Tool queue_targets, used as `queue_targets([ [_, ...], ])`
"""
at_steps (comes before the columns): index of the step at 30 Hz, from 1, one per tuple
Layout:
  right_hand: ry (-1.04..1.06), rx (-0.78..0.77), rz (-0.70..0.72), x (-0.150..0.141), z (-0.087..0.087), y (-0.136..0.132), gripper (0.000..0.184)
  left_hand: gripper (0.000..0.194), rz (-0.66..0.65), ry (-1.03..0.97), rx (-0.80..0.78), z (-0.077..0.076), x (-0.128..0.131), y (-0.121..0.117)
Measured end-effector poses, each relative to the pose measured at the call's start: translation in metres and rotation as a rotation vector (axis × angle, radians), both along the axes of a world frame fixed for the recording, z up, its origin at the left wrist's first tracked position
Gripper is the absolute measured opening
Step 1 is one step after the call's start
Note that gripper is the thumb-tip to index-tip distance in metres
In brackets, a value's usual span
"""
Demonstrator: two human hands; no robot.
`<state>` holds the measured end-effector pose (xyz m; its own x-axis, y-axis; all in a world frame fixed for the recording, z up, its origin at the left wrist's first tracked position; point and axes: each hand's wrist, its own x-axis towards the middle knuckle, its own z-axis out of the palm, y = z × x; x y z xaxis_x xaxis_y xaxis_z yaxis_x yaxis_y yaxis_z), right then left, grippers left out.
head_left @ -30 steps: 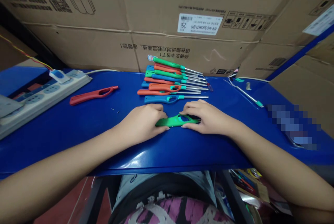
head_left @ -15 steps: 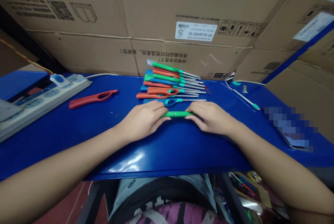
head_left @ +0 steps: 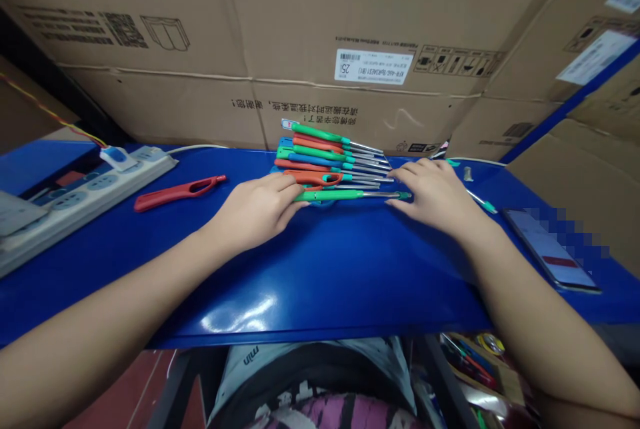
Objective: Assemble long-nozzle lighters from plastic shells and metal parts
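Note:
A green long-nosed lighter (head_left: 345, 195) lies on the blue table (head_left: 320, 269) at the near edge of a stack of several red, green and blue lighters (head_left: 325, 156). My left hand (head_left: 255, 209) holds its handle end with curled fingers. My right hand (head_left: 437, 194) rests at the metal nozzle tip, fingers bent and touching it. A lone red lighter handle (head_left: 177, 192) lies to the left, apart from both hands.
A white power strip (head_left: 75, 192) sits at the far left. A metal rod with a green tip (head_left: 477, 199) and a phone (head_left: 553, 256) lie to the right. Large cardboard boxes (head_left: 320, 49) wall the back of the table.
Both hands have slid the green lighter away from me and up against the stack. My right hand has moved out to the nozzle tip, so the metal tube now shows.

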<state>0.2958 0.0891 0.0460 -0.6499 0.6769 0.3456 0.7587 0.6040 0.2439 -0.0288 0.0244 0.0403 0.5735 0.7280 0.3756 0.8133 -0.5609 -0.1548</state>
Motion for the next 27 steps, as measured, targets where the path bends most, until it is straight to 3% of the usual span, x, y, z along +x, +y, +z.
queue_targets([
  [5, -0.013, -0.053, -0.041, 0.011, -0.004, 0.009, 0.014, 0.034, 0.008, 0.006, 0.04, 0.001, -0.007, 0.006],
  [10, 0.035, -0.095, 0.086, 0.006, 0.0, 0.007, 0.011, 0.033, -0.001, -0.017, 0.051, 0.001, -0.008, 0.007],
  [18, 0.114, -0.121, 0.342, -0.027, -0.008, -0.014, 0.019, 0.032, -0.147, -0.066, 0.084, -0.002, -0.001, 0.003],
  [27, 0.22, -0.131, 0.371, -0.024, -0.015, -0.01, 0.018, 0.026, -0.273, -0.19, 0.145, -0.003, -0.003, 0.006],
])
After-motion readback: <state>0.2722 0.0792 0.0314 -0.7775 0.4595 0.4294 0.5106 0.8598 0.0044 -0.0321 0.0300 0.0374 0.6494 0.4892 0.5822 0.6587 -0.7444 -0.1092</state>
